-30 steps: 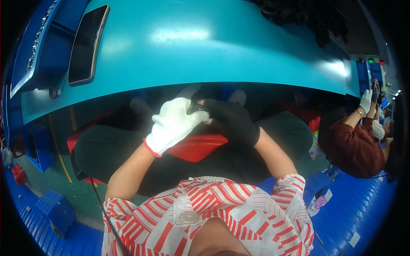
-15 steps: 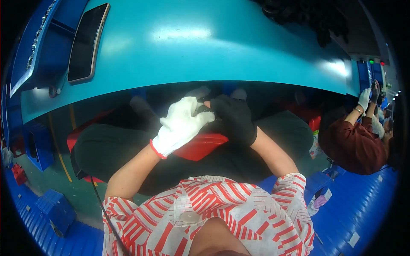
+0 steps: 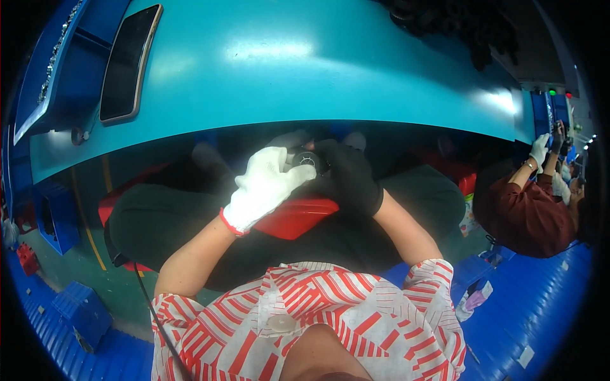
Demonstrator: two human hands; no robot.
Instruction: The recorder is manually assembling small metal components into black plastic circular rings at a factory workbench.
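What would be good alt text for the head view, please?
A person's white-gloved left hand and black-gloved right hand hold a small dark part between them. Beyond the hands, a turquoise table bears a phone at left and a black heap at right.

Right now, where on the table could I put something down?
The table is bare between the phone and dark pile, far right. It's crowded by the blue bin and, off the table, around the left hand and right hand.

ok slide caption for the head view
White-gloved left hand and black-gloved right hand hold a dark round part in front of a turquoise table.
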